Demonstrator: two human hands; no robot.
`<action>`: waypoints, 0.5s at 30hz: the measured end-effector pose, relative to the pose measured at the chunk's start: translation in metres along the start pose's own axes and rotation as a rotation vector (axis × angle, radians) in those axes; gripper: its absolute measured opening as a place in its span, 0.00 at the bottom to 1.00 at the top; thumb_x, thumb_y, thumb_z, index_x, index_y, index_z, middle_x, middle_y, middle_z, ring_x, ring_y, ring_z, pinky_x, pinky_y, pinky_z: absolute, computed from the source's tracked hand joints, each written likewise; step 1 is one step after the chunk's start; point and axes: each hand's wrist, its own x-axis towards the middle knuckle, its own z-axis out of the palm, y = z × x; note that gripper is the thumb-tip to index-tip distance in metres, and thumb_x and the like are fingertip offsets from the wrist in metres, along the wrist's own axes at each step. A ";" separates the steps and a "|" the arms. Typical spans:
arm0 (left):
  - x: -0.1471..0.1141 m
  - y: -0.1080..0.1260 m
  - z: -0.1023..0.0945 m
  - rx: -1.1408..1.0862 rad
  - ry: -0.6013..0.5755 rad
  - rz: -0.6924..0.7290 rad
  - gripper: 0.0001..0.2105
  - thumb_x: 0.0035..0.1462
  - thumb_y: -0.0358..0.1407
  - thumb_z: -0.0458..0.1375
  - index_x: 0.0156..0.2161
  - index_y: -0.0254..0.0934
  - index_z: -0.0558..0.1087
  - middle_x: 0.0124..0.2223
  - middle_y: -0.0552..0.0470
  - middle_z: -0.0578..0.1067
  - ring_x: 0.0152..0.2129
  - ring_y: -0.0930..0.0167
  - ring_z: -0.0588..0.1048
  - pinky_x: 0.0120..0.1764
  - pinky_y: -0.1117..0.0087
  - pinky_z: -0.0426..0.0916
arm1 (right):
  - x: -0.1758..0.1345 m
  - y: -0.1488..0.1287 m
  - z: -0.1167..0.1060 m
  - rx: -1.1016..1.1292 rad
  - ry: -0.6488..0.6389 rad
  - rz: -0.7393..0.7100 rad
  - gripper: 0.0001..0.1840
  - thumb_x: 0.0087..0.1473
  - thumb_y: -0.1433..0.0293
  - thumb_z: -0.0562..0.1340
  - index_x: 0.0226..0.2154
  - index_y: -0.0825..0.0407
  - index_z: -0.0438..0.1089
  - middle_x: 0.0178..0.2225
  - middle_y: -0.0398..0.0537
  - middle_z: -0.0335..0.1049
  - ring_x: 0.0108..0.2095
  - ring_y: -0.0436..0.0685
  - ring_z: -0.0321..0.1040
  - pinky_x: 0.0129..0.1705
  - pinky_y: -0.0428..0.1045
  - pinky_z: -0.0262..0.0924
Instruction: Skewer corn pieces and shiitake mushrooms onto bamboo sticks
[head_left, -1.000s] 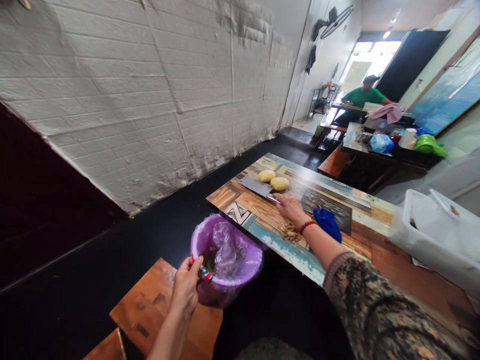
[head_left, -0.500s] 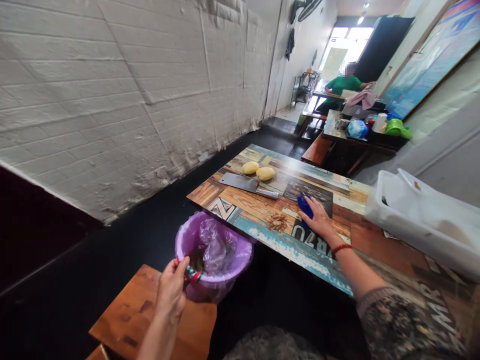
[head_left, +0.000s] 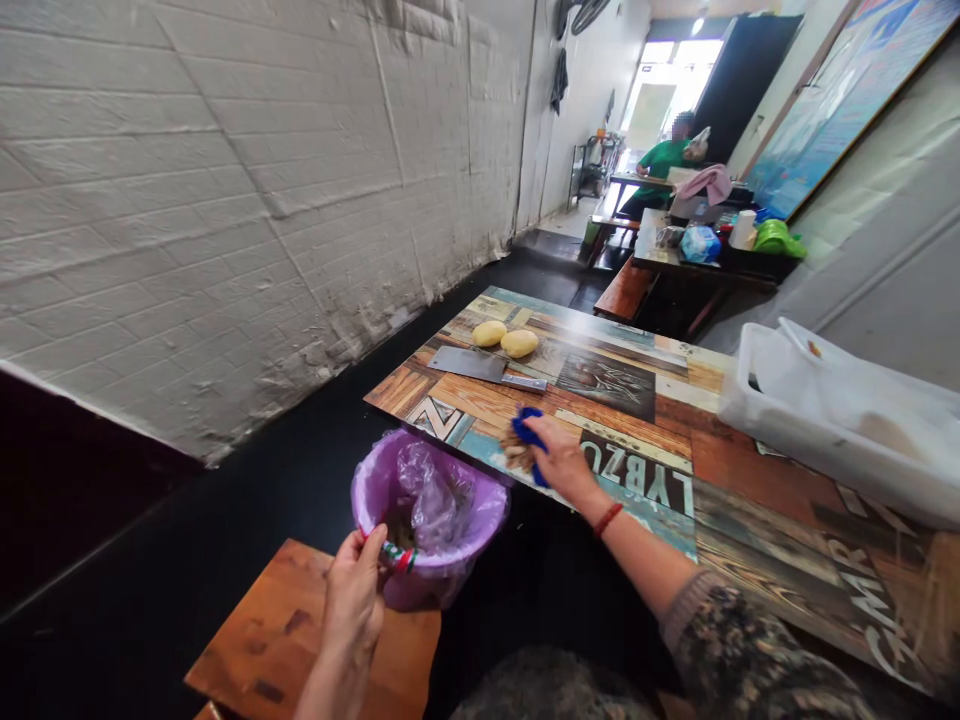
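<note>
In front of me, the left hand (head_left: 355, 585) pinches the rim of a purple bucket (head_left: 375, 475), which sits just below the desk (head_left: 720, 465) edge. The right hand (head_left: 564, 462) curls over a blue cloth (head_left: 529, 424), bunching it against brown scraps (head_left: 517, 455) near that edge. Beyond, a cleaver (head_left: 469, 364) lies flat, its handle pointing right, and two yellow potatoes (head_left: 520, 344) rest just behind the blade.

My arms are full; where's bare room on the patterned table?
Bare: between the cleaver and white tub; between tub and right sleeve. Crowded: around the cleaver and potatoes, and where the right hand holds a blue cloth at the peelings.
</note>
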 end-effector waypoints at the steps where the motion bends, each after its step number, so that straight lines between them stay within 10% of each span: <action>1: -0.002 0.000 0.000 0.002 0.003 0.002 0.23 0.28 0.42 0.72 0.27 0.37 0.65 0.18 0.65 0.65 0.13 0.80 0.61 0.17 0.79 0.58 | 0.000 -0.024 0.014 0.072 -0.033 -0.045 0.27 0.51 0.81 0.56 0.53 0.50 0.70 0.52 0.52 0.73 0.55 0.61 0.68 0.60 0.60 0.61; 6: -0.010 0.003 -0.005 0.009 0.000 -0.012 0.23 0.29 0.43 0.72 0.29 0.36 0.67 0.19 0.64 0.67 0.13 0.79 0.63 0.17 0.79 0.60 | 0.011 -0.094 0.040 0.312 -0.140 -0.220 0.29 0.49 0.83 0.57 0.53 0.48 0.69 0.49 0.50 0.75 0.52 0.59 0.69 0.56 0.57 0.64; 12: -0.009 0.007 -0.015 -0.041 0.029 0.003 0.23 0.29 0.43 0.72 0.29 0.37 0.65 0.19 0.64 0.67 0.14 0.79 0.64 0.17 0.79 0.62 | 0.052 -0.006 -0.016 0.154 0.054 0.110 0.20 0.55 0.76 0.54 0.48 0.50 0.71 0.48 0.52 0.75 0.51 0.61 0.70 0.58 0.63 0.61; 15: -0.006 0.006 -0.015 -0.041 0.020 -0.010 0.23 0.29 0.42 0.72 0.29 0.37 0.66 0.19 0.64 0.68 0.14 0.79 0.64 0.17 0.79 0.62 | 0.065 0.010 -0.008 0.125 0.060 0.127 0.21 0.54 0.78 0.53 0.48 0.53 0.71 0.49 0.58 0.73 0.53 0.64 0.68 0.59 0.68 0.57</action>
